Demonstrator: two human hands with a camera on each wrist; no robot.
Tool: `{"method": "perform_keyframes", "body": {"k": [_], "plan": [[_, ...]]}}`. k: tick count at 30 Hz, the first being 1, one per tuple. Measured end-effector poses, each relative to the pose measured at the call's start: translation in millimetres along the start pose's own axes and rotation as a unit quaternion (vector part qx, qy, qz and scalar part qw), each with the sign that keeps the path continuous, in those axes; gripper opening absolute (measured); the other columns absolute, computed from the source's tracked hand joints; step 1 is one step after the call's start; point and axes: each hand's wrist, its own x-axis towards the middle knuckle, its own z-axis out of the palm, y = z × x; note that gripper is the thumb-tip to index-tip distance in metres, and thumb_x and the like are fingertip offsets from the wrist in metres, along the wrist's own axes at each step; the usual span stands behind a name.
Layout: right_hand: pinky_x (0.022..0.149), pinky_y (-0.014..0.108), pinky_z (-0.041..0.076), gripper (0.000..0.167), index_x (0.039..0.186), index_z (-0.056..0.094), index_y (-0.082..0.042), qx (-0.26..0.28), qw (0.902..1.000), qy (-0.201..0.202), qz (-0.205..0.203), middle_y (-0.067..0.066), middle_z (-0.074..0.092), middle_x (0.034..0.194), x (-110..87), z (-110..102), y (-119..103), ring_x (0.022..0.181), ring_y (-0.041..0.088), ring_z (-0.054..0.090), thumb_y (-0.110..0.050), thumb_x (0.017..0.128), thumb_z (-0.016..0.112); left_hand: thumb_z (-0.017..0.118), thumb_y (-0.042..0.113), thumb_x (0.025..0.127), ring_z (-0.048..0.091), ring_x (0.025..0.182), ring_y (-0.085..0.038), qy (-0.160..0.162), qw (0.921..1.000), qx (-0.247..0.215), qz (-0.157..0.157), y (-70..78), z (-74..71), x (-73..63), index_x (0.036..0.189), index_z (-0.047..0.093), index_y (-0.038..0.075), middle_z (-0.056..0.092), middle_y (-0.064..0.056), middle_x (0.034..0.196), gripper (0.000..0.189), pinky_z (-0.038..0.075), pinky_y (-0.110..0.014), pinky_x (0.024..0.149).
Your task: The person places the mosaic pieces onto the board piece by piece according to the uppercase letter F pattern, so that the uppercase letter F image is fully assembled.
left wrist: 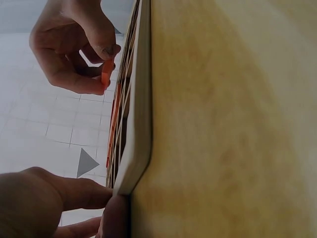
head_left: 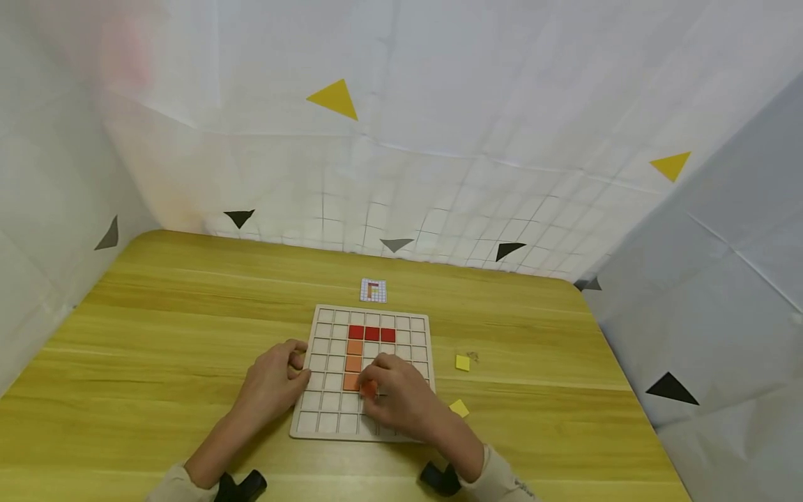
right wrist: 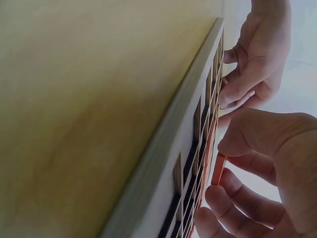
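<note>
A pale wooden grid board (head_left: 330,420) lies on the table. In its cells, several orange square tiles (head_left: 354,364) form a column below a row of red tiles (head_left: 372,334). Above the board's lower middle, my right hand (head_left: 401,401) pinches one more orange tile (left wrist: 106,73) between thumb and fingers. The right wrist view shows this tile (right wrist: 218,169) tilted on edge, just off the board. My left hand (head_left: 272,380) rests at the board's left edge, where its thumb and fingertips touch the rim; the fingers look relaxed. The right hand hides some cells.
Beyond the board lies a small pattern card (head_left: 373,290) with a coloured grid drawing. Two yellow tiles, one farther back (head_left: 462,362) and one nearer (head_left: 459,408), lie right of the board. White sheeting (head_left: 439,174) with triangles encloses the wooden table (head_left: 539,390).
</note>
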Motion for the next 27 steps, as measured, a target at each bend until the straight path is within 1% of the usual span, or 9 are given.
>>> {"method": "perform_keyframes", "body": {"k": [6, 9, 14, 17, 22, 27], "plan": [[0.07, 0.02, 0.042, 0.016, 0.092, 0.072, -0.018, -0.003, 0.9998, -0.016, 0.014, -0.007, 0.057, 0.086, 2.0, 1.3, -5.7, 0.079, 0.007, 0.05, -0.011, 0.078, 0.078, 0.072, 0.004, 0.084, 0.06, 0.074, -0.015, -0.001, 1.0, -0.002, 0.0, 0.5, -0.3, -0.1, 0.12, 0.064, -0.003, 0.06, -0.003, 0.086, 0.038, 0.048, -0.033, 0.065], [0.072, 0.02, 0.043, 0.019, 0.095, 0.073, -0.017, 0.006, 0.9995, -0.026, 0.017, -0.006, 0.058, 0.089, 2.5, 1.7, -9.2, 0.081, 0.007, 0.05, -0.011, 0.078, 0.078, 0.072, 0.004, 0.084, 0.06, 0.074, -0.015, -0.002, 1.0, -0.001, -0.001, 0.5, -0.2, -0.3, 0.12, 0.064, -0.003, 0.06, -0.003, 0.086, 0.037, 0.048, -0.033, 0.065], [0.071, 0.017, 0.04, 0.024, 0.098, 0.073, -0.016, 0.005, 0.9992, -0.037, 0.018, -0.006, 0.057, 0.09, 3.3, 3.6, -13.2, 0.081, 0.006, 0.048, -0.012, 0.075, 0.079, 0.072, 0.005, 0.084, 0.06, 0.074, -0.015, -0.003, 1.0, -0.003, -0.002, 0.9, -0.5, -0.6, 0.12, 0.064, -0.003, 0.06, -0.004, 0.087, 0.038, 0.048, -0.033, 0.065], [0.07, 0.016, 0.039, 0.025, 0.097, 0.073, -0.016, -0.002, 0.9991, -0.038, 0.016, -0.007, 0.056, 0.09, 4.0, 5.0, -14.8, 0.08, 0.006, 0.047, -0.013, 0.073, 0.08, 0.072, 0.005, 0.084, 0.06, 0.075, -0.015, -0.003, 1.0, -0.003, -0.002, 1.1, -0.7, -0.7, 0.12, 0.064, -0.003, 0.06, -0.004, 0.087, 0.038, 0.048, -0.033, 0.065], [0.068, 0.015, 0.037, 0.024, 0.097, 0.073, -0.017, -0.004, 0.9991, -0.041, 0.007, -0.006, 0.055, 0.09, 4.6, 7.3, -17.0, 0.078, 0.006, 0.045, -0.013, 0.074, 0.079, 0.071, 0.005, 0.084, 0.06, 0.075, -0.015, -0.002, 1.0, -0.004, -0.003, 1.1, -0.9, -0.7, 0.12, 0.064, -0.003, 0.06, -0.003, 0.087, 0.038, 0.048, -0.033, 0.066], [0.068, 0.015, 0.037, 0.023, 0.094, 0.072, -0.018, -0.01, 0.9995, -0.03, -0.006, -0.007, 0.054, 0.089, 5.2, 9.9, -18.4, 0.079, 0.005, 0.046, -0.011, 0.073, 0.078, 0.072, 0.005, 0.083, 0.06, 0.074, -0.015, 0.001, 1.0, -0.003, 0.001, 0.6, -0.8, -0.2, 0.119, 0.064, -0.003, 0.06, -0.003, 0.086, 0.037, 0.048, -0.033, 0.065]]}}
